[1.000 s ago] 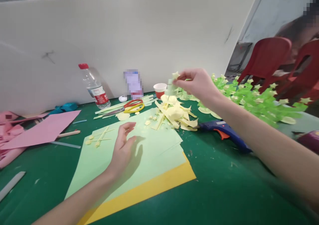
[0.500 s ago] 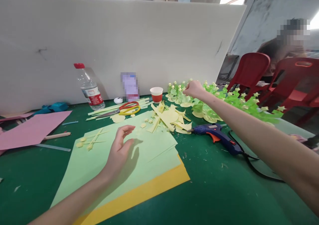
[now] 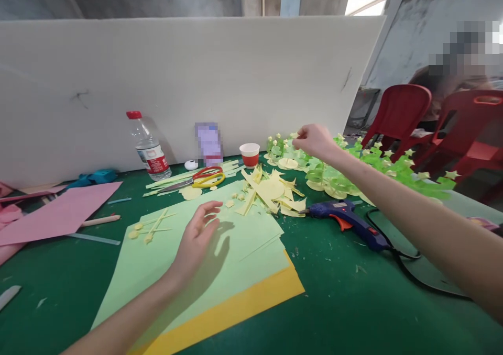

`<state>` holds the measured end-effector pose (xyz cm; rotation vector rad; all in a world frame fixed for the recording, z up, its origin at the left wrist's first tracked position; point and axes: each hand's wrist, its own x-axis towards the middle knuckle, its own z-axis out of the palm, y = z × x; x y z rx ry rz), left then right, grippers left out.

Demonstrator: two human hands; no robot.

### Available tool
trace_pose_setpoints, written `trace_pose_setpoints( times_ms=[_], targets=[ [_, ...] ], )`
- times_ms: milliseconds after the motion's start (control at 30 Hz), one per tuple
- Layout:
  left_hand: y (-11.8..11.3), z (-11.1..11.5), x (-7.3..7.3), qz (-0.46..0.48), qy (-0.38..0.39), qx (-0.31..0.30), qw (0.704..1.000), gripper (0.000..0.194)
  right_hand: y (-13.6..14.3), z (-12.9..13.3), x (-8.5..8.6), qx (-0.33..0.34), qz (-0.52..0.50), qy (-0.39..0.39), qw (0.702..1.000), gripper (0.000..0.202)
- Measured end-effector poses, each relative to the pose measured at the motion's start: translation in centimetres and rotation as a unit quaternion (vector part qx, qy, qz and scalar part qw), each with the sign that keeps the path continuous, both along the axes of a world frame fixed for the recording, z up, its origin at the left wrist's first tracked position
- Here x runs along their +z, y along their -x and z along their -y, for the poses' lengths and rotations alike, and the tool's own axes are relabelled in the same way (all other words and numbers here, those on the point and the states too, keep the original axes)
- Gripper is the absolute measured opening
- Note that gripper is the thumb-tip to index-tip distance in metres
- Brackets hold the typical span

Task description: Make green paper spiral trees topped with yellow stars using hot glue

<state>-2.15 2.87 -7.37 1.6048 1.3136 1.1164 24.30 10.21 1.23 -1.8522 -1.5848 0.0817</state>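
My left hand (image 3: 199,233) hovers over a stack of pale green paper sheets (image 3: 220,255), fingers loosely curled and apart, holding nothing. On the sheets near it lie thin paper stems with yellow stars (image 3: 148,236) and several small yellow stars (image 3: 230,204). My right hand (image 3: 312,139) reaches to the back, fingers drawn together beside green paper plants (image 3: 326,177) with yellow star tips and round bases. What its fingertips hold, if anything, is too small to make out. Below that arm lies a blue hot glue gun (image 3: 346,216), its nozzle by yellow paper scraps (image 3: 271,190).
Red-and-yellow-handled scissors (image 3: 208,177) lie on paper strips. A water bottle (image 3: 151,153), a phone (image 3: 209,144) and a paper cup (image 3: 250,155) stand before a white board (image 3: 196,72). Pink paper (image 3: 66,208) lies left. Red chairs (image 3: 396,114) and a person are at right.
The view has shifted slightly, so the table things appear a little lower and to the right. My right hand has moved slightly right among the paper plants. My left hand stays over the paper.
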Motion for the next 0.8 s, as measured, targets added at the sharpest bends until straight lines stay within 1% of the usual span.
trace_pose_setpoints(
  times_ms=[100, 167, 200, 300, 333, 400, 467, 500, 567, 633, 667, 733, 767, 800],
  targets=[
    [-2.1, -0.2, 1.1, 0.019, 0.029, -0.064, 0.997, 0.023, 1.4, 1.9, 1.3, 0.012, -0.003, -0.038, 0.999, 0.003],
    [-4.2, -0.3, 1.6, 0.069, 0.056, -0.103, 0.991, 0.024, 2.5, 3.2, 2.0, 0.028, -0.007, -0.054, 0.998, 0.005],
    [-5.3, -0.4, 1.8, 0.108, 0.074, -0.117, 0.985, 0.025, 3.0, 3.9, 2.2, 0.037, -0.011, -0.062, 0.997, 0.005],
    [-7.9, -0.4, 2.2, 0.139, 0.087, -0.134, 0.977, 0.028, 4.1, 5.7, 2.8, 0.088, -0.041, -0.092, 0.991, 0.003],
    [-8.5, -0.3, 2.3, 0.142, 0.089, -0.151, 0.974, 0.026, 4.3, 6.2, 2.9, 0.109, -0.053, -0.103, 0.987, 0.003],
    [-9.0, 0.4, 2.8, 0.136, 0.096, -0.209, 0.964, 0.023, 4.5, 7.2, 3.0, 0.140, -0.074, -0.117, 0.980, 0.005],
    [-8.7, 1.5, 3.2, 0.109, 0.091, -0.262, 0.955, 0.031, 4.5, 7.9, 3.0, 0.152, -0.088, -0.115, 0.978, 0.005],
    [-8.3, 2.1, 3.4, 0.091, 0.078, -0.270, 0.956, 0.033, 4.5, 8.2, 3.0, 0.154, -0.091, -0.110, 0.978, 0.005],
    [-7.3, 3.4, 3.6, 0.050, 0.030, -0.254, 0.965, 0.034, 4.3, 8.5, 2.9, 0.156, -0.093, -0.105, 0.978, 0.005],
    [-6.1, 4.4, 3.5, 0.014, -0.038, -0.228, 0.973, 0.032, 4.0, 8.6, 2.8, 0.150, -0.091, -0.106, 0.979, 0.005],
    [-5.5, 4.7, 3.4, 0.001, -0.080, -0.210, 0.974, 0.032, 3.8, 8.6, 2.7, 0.148, -0.091, -0.107, 0.979, 0.005],
    [-4.4, 4.9, 3.4, -0.011, -0.172, -0.156, 0.973, 0.033, 3.6, 8.5, 2.4, 0.143, -0.084, -0.108, 0.980, 0.005],
    [-4.0, 4.8, 3.5, -0.010, -0.211, -0.132, 0.968, 0.034, 3.6, 8.4, 2.3, 0.140, -0.077, -0.107, 0.981, 0.005],
    [-3.6, 4.7, 3.7, -0.006, -0.233, -0.119, 0.965, 0.034, 3.6, 8.3, 2.1, 0.137, -0.070, -0.106, 0.982, 0.004]
  ],
)
